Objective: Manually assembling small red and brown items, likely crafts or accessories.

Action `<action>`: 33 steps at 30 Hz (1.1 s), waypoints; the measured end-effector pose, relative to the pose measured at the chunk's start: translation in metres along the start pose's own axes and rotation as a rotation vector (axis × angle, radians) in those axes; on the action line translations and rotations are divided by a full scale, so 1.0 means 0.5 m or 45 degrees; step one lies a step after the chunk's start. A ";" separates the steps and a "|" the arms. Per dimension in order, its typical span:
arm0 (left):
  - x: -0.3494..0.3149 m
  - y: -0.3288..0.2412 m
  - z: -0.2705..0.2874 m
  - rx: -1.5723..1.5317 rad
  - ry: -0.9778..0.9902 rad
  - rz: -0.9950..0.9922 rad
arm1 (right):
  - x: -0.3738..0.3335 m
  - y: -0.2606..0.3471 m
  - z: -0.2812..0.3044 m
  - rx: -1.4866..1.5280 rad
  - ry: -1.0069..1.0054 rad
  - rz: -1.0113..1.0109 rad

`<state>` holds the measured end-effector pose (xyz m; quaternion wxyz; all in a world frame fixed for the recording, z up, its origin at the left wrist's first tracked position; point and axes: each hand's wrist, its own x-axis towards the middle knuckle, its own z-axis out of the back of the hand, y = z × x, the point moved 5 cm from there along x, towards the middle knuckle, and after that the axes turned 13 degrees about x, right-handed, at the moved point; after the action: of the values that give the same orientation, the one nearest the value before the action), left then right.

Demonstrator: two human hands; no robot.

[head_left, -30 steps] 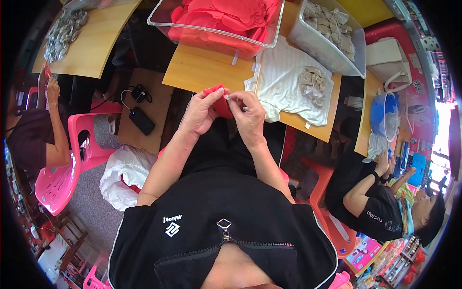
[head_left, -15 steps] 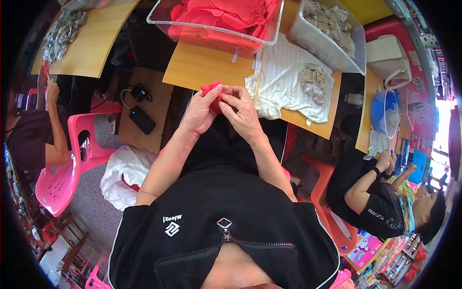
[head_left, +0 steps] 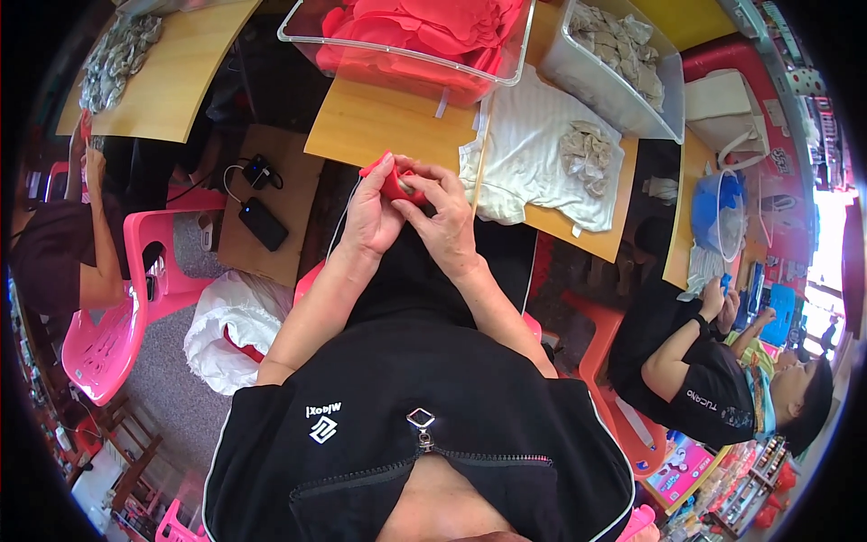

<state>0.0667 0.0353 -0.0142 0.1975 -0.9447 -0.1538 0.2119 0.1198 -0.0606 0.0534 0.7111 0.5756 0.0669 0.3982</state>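
Observation:
A small piece of red cloth (head_left: 391, 188) is between my two hands, just off the near edge of the wooden table (head_left: 361, 126). My left hand (head_left: 373, 215) is closed on its left side, with the thumb on top. The fingers of my right hand (head_left: 444, 217) pinch at the cloth's right side, where something small and beige shows in the fold; I cannot make out what it is. Beyond my hands, a clear plastic bin (head_left: 406, 54) holds many flat red cloth pieces. To the right lies a white cloth (head_left: 519, 158) with a crumpled beige bundle (head_left: 587, 155) on it.
Another clear bin (head_left: 666, 107) with beige bundles stands at the far right of the table. At left are a pink chair (head_left: 135, 298), a white sack (head_left: 230, 316) and a black phone (head_left: 263, 224) on cardboard. Co-workers sit on both sides; one wears a black cap (head_left: 808, 411).
The red cloth has opened out and turned in my hands, so the beige bit inside now shows. My right hand has shifted slightly left and toward me.

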 end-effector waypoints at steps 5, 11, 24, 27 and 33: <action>-0.003 -0.006 0.009 -0.078 -0.042 -0.042 | 0.020 0.006 -0.016 0.176 0.116 0.032; -0.041 -0.067 0.048 0.001 -0.176 -0.147 | 0.126 0.089 0.029 0.203 -0.115 0.236; -0.055 -0.039 0.076 0.095 -0.093 -0.024 | 0.125 -0.063 0.037 -0.303 0.109 0.337; -0.051 -0.043 0.074 0.127 -0.035 -0.002 | 0.126 -0.077 0.025 -0.419 0.272 0.203; -0.062 -0.027 0.058 0.251 -0.066 0.034 | 0.126 -0.083 0.026 -0.275 0.301 0.238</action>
<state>0.0236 0.0443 -0.0221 0.2828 -0.9168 -0.1246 0.2529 0.1897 -0.0305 0.0445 0.7159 0.4488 0.0532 0.5322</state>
